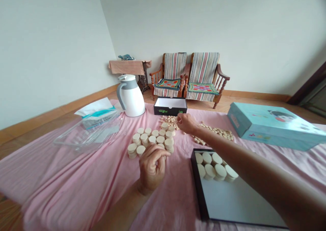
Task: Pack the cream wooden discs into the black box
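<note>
My left hand (151, 166) rests on the pink cloth, fingers curled closed around a pale round wooden disc. Just beyond it stand several short stacks of the same wooden discs (152, 140). My right hand (186, 123) reaches far across the table, fingers pinched at the disc stacks near a scatter of small wooden beads (216, 131). Whether it holds a piece is hidden. A black tray with a white floor (229, 200) lies at the near right, with several disc stacks (215, 170) in its far corner, under my right forearm.
A white jug with a grey handle (130, 95) stands at the back left, beside a clear plastic tray (88, 132) and a bag. A small open black box (170, 106) sits behind the beads. A light blue box (272, 125) lies at right. Two striped chairs stand by the wall.
</note>
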Motion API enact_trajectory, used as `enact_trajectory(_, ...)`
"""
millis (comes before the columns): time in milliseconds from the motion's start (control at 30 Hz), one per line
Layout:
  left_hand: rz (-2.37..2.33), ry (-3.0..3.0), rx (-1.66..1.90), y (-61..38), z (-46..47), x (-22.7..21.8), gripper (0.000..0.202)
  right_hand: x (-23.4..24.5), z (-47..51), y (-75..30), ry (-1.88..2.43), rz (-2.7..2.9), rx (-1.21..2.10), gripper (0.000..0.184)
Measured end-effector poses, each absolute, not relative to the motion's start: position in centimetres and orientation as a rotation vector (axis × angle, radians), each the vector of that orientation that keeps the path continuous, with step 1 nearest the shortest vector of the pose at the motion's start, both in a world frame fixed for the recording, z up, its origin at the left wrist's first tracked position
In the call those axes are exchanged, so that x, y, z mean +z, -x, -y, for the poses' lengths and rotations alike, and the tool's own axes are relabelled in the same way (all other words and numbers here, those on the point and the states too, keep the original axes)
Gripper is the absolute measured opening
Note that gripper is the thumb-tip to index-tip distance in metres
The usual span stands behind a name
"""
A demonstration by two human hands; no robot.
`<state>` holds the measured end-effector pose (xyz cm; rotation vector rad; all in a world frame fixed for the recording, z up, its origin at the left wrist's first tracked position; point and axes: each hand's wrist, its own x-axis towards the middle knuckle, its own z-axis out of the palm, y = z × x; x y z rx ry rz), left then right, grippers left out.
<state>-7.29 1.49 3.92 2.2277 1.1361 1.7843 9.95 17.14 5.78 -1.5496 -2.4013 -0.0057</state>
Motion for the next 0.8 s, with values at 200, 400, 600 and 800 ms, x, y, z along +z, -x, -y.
enact_trajectory(200,-1.142,-2.233,1.767,7.4,-1.5,3.8,0.025,6.2,-15.1,-8.8,1.291,2.53,-0.074,0.023)
enact_trajectory(400,-1.134,-2.234,1.763,7.4,-1.4,3.9,0.025,5.6,-14.5,-8.6,1.211,2.593,-0.105,0.033)
enact_trajectory(600,-1.125,-2.243,1.761,7.4,-1.5,3.9,0.025,5.8,-14.4,-8.9,1.222,2.619,-0.06,0.034)
enact_trajectory(800,-1.092,-2.251,1.774,7.4,-1.6,3.8,0.024,6.1,-15.1,-9.3,1.339,2.621,0.045,0.038)
